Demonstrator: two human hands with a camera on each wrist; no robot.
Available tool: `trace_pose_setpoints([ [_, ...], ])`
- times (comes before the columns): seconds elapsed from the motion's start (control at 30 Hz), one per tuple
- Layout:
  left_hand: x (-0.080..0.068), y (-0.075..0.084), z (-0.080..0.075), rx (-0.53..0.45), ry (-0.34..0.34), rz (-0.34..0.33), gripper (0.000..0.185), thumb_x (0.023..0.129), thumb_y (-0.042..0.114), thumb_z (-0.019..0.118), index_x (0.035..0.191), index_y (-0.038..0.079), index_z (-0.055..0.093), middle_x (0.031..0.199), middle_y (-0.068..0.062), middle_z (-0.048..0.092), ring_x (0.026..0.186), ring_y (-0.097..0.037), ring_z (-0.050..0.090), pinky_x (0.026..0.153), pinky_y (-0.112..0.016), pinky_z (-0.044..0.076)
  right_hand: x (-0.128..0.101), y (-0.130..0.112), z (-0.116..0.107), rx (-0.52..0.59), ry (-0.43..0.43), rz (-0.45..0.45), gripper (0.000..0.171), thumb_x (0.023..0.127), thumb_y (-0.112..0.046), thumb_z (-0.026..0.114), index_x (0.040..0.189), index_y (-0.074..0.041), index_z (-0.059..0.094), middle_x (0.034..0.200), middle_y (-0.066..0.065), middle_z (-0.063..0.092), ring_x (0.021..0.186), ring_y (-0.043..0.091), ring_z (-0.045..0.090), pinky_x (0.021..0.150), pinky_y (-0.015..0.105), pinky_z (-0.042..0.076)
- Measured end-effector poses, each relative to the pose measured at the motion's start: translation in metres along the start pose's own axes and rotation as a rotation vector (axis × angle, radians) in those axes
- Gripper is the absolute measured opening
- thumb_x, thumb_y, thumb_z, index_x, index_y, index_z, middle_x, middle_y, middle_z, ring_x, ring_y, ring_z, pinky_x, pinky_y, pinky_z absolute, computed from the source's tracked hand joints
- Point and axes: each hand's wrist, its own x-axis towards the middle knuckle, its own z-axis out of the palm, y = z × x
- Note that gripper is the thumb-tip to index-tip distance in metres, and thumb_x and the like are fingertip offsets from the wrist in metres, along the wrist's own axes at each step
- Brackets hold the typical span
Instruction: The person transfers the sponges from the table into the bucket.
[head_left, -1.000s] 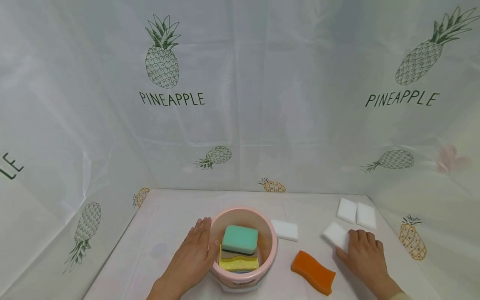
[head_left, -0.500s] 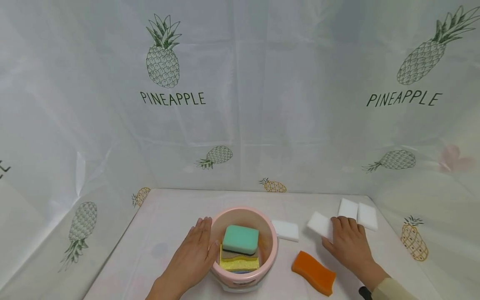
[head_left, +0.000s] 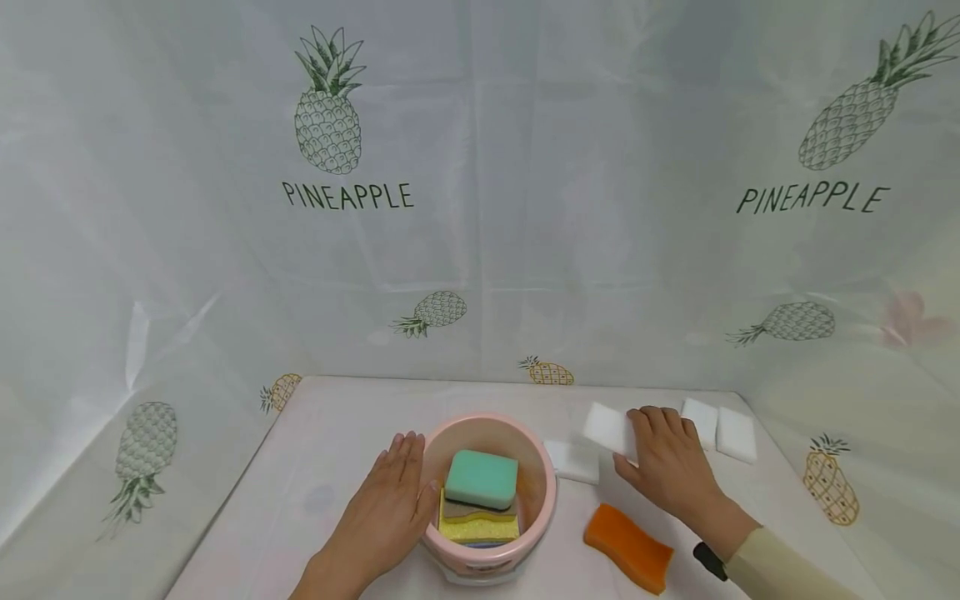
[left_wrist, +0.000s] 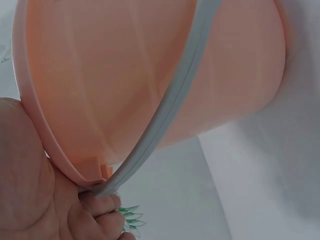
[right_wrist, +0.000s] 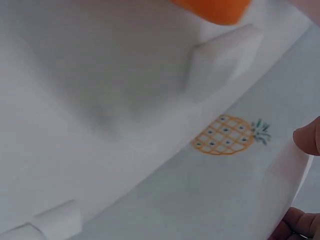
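Observation:
A pink bucket (head_left: 545, 521) stands at the table's front, with a green sponge (head_left: 482, 478) lying over a yellow sponge (head_left: 480, 528) inside it. My left hand (head_left: 382, 510) rests flat against the left side of its rim, fingers straight. In the left wrist view its fingers lie beside the grey handle (left_wrist: 167, 107). Right of the bucket, my right hand (head_left: 666, 462) pinches a white sponge (head_left: 607, 427) by one end, raised over the table. The right wrist view shows the thumb (right_wrist: 307, 139) on one face of that sponge and fingers behind it.
Another white sponge (head_left: 576, 462) lies just right of the bucket. Nearer the front is an orange wavy sponge (head_left: 628, 547). Two more white sponges, one partly behind the right hand and the other a white sponge (head_left: 737, 434) beside it, lie at the back right. Pineapple-printed sheeting (head_left: 600, 250) walls the table.
My right hand has lifted the white sponge off the table and carried it left towards the bucket. The left hand, the bucket and the other sponges have stayed in place.

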Motion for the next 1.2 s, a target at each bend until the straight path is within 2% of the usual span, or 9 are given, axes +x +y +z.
trace_pose_setpoints([
  [0.3,-0.002,0.001,-0.003,0.011,0.002,0.020,0.064,0.112,0.033,0.047,0.159,-0.008,0.038,0.166,-0.025,0.039,0.159,-0.039,0.030,0.128,-0.056,0.030,0.038,-0.027,-0.024,0.039,0.026,-0.072,0.062,0.080,-0.037,0.081,0.120,0.006,0.059,0.113,0.023,0.064,0.102,0.041,0.057,0.079,0.053,0.047],
  [0.6,-0.002,0.000,-0.003,0.011,0.000,0.018,0.064,0.112,0.034,0.047,0.159,-0.008,0.037,0.165,-0.025,0.039,0.159,-0.039,0.030,0.128,-0.056,0.029,0.072,-0.078,-0.047,0.104,-0.025,-0.136,0.065,0.084,-0.042,0.082,0.128,0.001,0.061,0.120,0.018,0.064,0.110,0.036,0.056,0.086,0.050,0.050],
  [0.8,-0.002,0.000,-0.002,0.021,0.005,0.020,0.064,0.111,0.034,0.048,0.159,-0.008,0.038,0.165,-0.025,0.039,0.158,-0.039,0.031,0.128,-0.056,0.030,0.082,-0.109,-0.046,0.144,-0.053,-0.207,0.062,0.084,-0.046,0.082,0.125,-0.004,0.063,0.121,0.011,0.064,0.110,0.031,0.056,0.087,0.045,0.049],
  [0.93,-0.002,0.000,-0.002,0.037,0.011,0.027,0.064,0.111,0.034,0.049,0.158,-0.008,0.039,0.165,-0.026,0.040,0.158,-0.040,0.032,0.128,-0.057,0.030,0.085,-0.125,-0.043,0.175,-0.103,-0.247,0.058,0.085,-0.047,0.081,0.123,-0.007,0.063,0.119,0.006,0.064,0.108,0.026,0.055,0.088,0.042,0.048],
  [1.2,-0.002,0.000,-0.002,0.047,0.017,0.032,0.064,0.111,0.035,0.050,0.157,-0.009,0.041,0.163,-0.026,0.042,0.156,-0.041,0.034,0.127,-0.058,0.032,0.088,-0.146,-0.035,0.152,-0.203,-0.322,0.055,0.086,-0.051,0.079,0.121,-0.011,0.065,0.115,0.002,0.064,0.106,0.022,0.055,0.087,0.040,0.046],
])
